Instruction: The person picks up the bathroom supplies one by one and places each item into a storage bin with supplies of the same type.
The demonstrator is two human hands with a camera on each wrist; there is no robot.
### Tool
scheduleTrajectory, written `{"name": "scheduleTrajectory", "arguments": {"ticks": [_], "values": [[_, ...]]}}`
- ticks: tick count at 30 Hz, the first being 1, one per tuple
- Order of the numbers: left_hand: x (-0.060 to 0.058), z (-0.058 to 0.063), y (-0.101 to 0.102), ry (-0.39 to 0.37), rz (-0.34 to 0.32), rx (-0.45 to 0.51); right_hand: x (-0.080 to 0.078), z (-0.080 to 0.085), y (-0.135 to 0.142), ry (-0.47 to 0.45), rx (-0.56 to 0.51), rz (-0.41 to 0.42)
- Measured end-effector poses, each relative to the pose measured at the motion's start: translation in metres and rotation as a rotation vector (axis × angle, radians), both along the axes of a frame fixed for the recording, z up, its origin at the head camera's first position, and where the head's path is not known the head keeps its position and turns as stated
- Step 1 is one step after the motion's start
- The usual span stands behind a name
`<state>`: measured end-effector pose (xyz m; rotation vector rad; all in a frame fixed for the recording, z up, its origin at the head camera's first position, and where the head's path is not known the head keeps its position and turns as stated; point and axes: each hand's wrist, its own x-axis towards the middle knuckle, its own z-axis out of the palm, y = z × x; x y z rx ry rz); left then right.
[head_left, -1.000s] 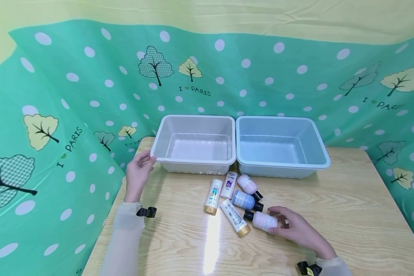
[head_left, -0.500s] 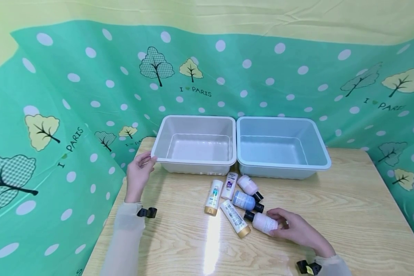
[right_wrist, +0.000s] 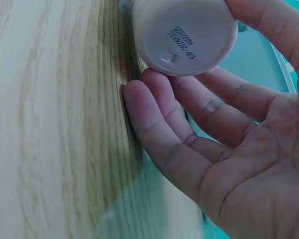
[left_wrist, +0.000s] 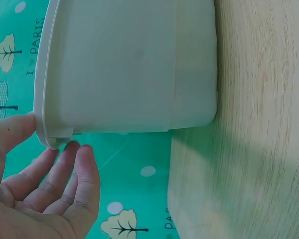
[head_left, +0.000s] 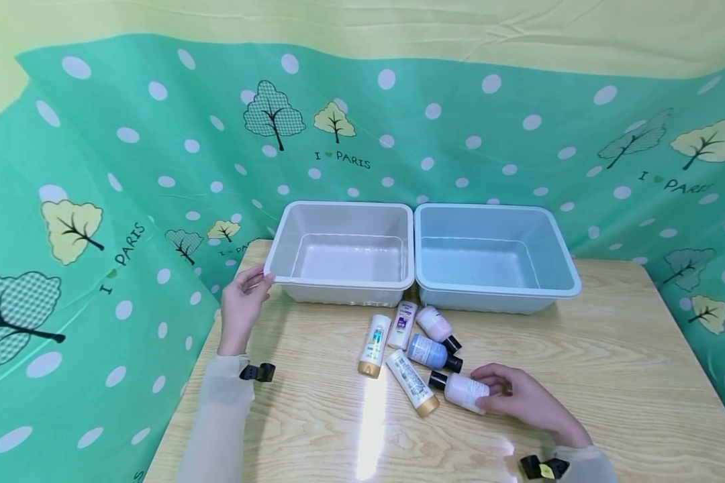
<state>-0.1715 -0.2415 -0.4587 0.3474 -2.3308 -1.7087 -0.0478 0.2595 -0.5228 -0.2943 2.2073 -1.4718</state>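
Note:
My left hand (head_left: 242, 308) pinches the front left corner of the grey plastic bin (head_left: 338, 293); in the left wrist view the thumb presses on the rim and the fingers curl beneath it. At the lower right, my right hand (head_left: 525, 402) grips the base end of a pink bottle (head_left: 464, 392) lying on its side, its black cap pointing left. The right wrist view shows the bottle's round base (right_wrist: 187, 37) between thumb and fingers, with printed characters on it. Just beyond lie a blue bottle (head_left: 425, 351) and another pink bottle (head_left: 433, 323), both black-capped.
Left of these lie a white gold-capped tube (head_left: 412, 382), a second one (head_left: 374, 343), and a white bottle with a purple label (head_left: 402, 324). A light blue bin (head_left: 489, 299) stands right beside the grey one. Patterned green cloth (head_left: 429, 134) hangs behind the wooden table (head_left: 628, 376).
My right hand and the pink bottle have shifted slightly to the right, and its cap sits a little farther from the blue bottle. The left hand stays at the bin's corner.

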Motion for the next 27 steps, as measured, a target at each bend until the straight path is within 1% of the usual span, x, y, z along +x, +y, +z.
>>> {"name": "scheduleTrajectory", "arguments": {"ticks": [4, 8, 12, 16, 19, 21, 27], "values": [[0.000, 0.000, 0.000, -0.007, 0.006, -0.002, 0.000, 0.001, -0.001, -0.041, -0.026, -0.037], [0.001, 0.000, -0.001, -0.023, 0.016, -0.005, -0.001, 0.004, -0.003, -0.054, -0.039, -0.079], [0.001, -0.001, -0.002, -0.016, 0.016, -0.002, -0.003, 0.008, -0.007, -0.058, -0.070, -0.112], [0.001, -0.002, -0.003, 0.001, 0.012, 0.008, -0.007, 0.016, -0.012, -0.018, -0.113, -0.114], [0.001, -0.002, -0.003, 0.003, 0.010, 0.015, -0.011, 0.023, -0.017, 0.027, -0.125, -0.111], [0.001, -0.002, -0.003, 0.001, 0.009, 0.015, -0.014, 0.029, -0.020, 0.040, -0.123, -0.122], [0.002, -0.002, -0.002, -0.008, 0.006, 0.009, -0.019, 0.044, -0.029, 0.031, -0.159, -0.152]]}}
